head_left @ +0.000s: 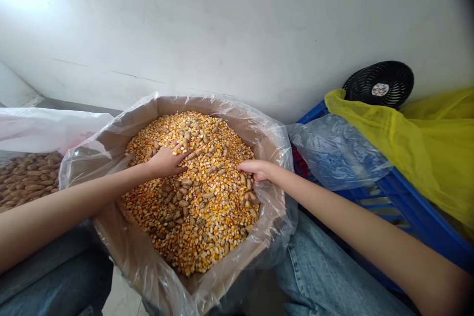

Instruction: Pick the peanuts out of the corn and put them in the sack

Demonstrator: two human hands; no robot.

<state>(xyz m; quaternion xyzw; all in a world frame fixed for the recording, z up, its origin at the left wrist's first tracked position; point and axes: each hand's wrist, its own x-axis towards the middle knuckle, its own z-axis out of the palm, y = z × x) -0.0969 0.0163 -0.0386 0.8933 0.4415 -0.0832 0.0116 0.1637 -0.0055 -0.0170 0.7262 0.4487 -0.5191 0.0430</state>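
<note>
Yellow corn kernels (222, 207) mixed with unshelled peanuts (183, 192) fill a cardboard box (174, 106) lined with a clear plastic bag (274, 138). On the left of the heap lies my left hand (168, 160), fingers spread and partly sunk among kernels and peanuts. My right hand (256, 169) is at the right side of the heap, its fingers curled around several peanuts. More peanuts show just below that hand, slightly blurred. The undersides of its fingers are hidden.
At left a white bag (48, 126) holds more peanuts (31, 177). To the right stands a blue crate (418, 212) with clear plastic (340, 153), yellow mesh (425, 153) and a black basket (396, 84). A white wall (237, 29) rises behind the box.
</note>
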